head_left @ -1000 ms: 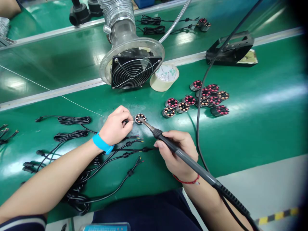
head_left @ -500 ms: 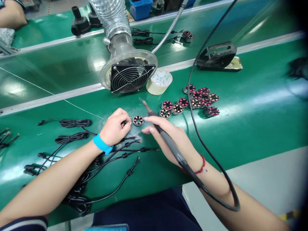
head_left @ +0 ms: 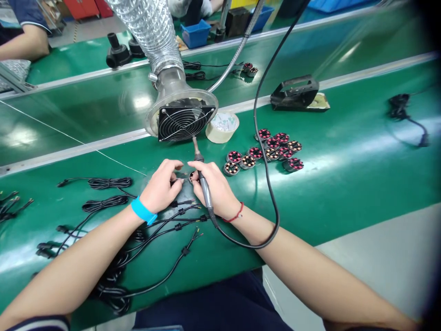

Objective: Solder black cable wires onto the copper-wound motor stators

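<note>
My left hand (head_left: 161,186), with a blue wristband, pinches a black cable end and thin solder wire beside a small round stator (head_left: 191,176) on the green bench. My right hand (head_left: 215,191) covers most of that stator with its fingertips. It also grips a soldering iron (head_left: 203,181), whose tip points up and away toward the fan. The iron's black cord (head_left: 267,184) loops round my right forearm.
A fume extractor fan (head_left: 182,120) on a ribbed hose stands just behind my hands, with a tape roll (head_left: 222,127) beside it. Several stators (head_left: 272,149) lie to the right, a black iron stand (head_left: 296,94) further back. Black cables (head_left: 106,202) cover the bench left. Another person's arm (head_left: 24,43) rests far left.
My right hand swung the soldering iron off the stator, turning its tip upward, then moved in and put its fingers on the stator. The view tilted up.
</note>
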`<action>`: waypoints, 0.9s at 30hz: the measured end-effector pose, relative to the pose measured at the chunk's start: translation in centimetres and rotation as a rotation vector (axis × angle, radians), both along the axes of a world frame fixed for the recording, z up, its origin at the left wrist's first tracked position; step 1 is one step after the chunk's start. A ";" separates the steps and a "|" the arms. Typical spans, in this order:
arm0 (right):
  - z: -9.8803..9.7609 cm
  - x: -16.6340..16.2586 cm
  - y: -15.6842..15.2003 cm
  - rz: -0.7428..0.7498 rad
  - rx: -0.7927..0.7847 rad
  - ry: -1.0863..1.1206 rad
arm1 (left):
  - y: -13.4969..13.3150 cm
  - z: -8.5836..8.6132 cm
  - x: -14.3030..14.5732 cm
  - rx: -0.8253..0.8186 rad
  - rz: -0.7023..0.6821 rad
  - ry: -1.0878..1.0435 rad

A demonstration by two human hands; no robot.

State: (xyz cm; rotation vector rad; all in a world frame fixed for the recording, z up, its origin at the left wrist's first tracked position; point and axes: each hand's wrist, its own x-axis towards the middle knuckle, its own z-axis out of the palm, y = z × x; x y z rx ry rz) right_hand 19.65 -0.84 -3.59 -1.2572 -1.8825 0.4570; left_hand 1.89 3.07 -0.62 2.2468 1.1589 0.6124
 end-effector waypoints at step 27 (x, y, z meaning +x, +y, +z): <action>-0.5 -0.3 -0.3 0.027 0.025 -0.057 | 0.5 0.1 0.5 -0.634 0.185 -0.104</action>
